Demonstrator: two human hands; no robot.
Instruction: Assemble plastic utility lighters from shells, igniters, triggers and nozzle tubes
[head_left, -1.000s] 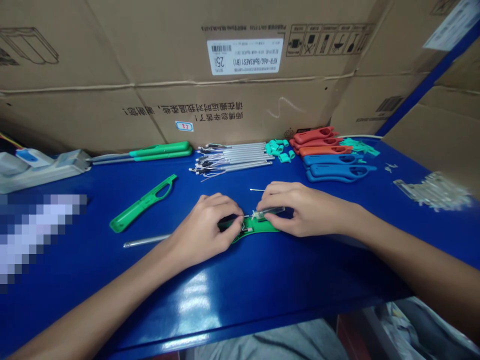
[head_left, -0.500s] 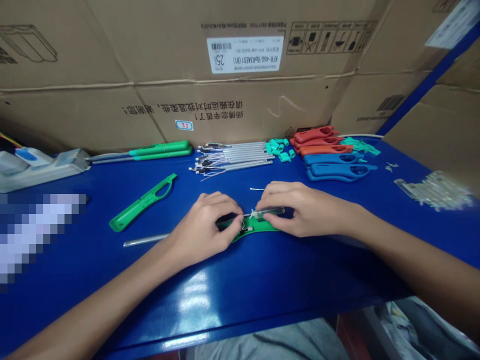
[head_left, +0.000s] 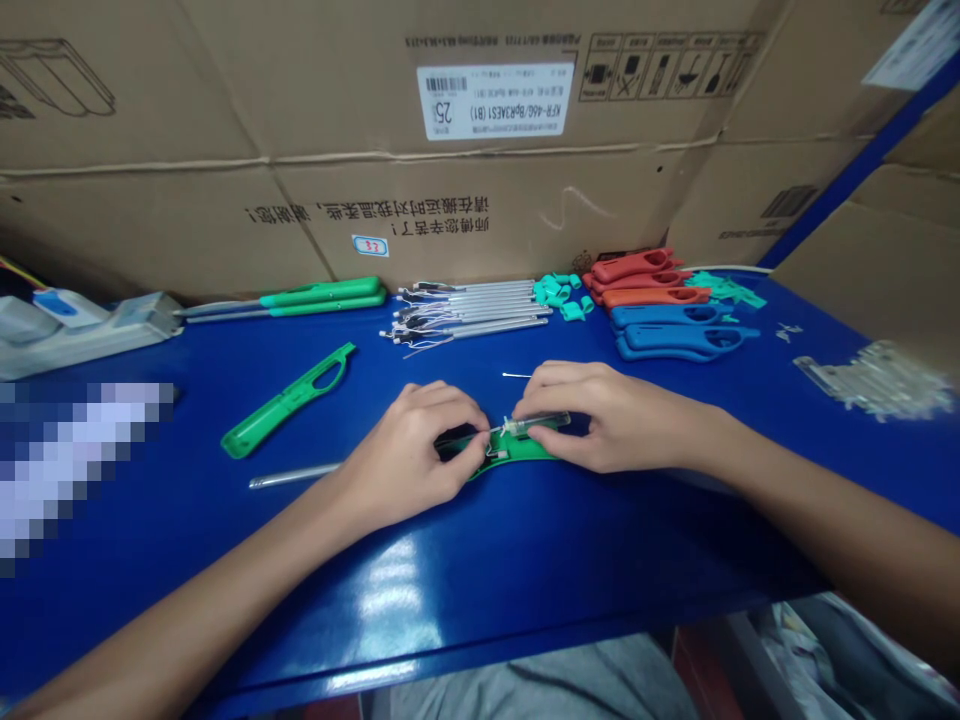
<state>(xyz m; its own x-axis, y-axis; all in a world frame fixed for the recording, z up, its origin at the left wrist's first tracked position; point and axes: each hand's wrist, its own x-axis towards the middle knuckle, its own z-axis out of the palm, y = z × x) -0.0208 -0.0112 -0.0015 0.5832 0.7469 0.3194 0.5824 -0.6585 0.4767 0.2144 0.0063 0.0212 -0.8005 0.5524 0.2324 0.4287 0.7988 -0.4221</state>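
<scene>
Blue table (head_left: 525,570), cardboard boxes (head_left: 225,120) walling off the back. Dead centre, both hands are down on a green shell (head_left: 525,450) lying flat on the table. The left hand (head_left: 405,460) pinches the shell's left end, fingers curled tight. The right hand (head_left: 600,420) clamps a clear tube (head_left: 541,421) against it. A metal rod (head_left: 292,476) lies just left, a spare green handle (head_left: 289,400) beyond, and blue shells (head_left: 675,340) sit well back right.

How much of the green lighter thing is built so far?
Done: two green lighters at the back look whole. In hand: the left hand and right hand fit a clear part into an open green shell. Left: the loose green half is not on yet; metal tubes, red shells and blue shells wait.
</scene>
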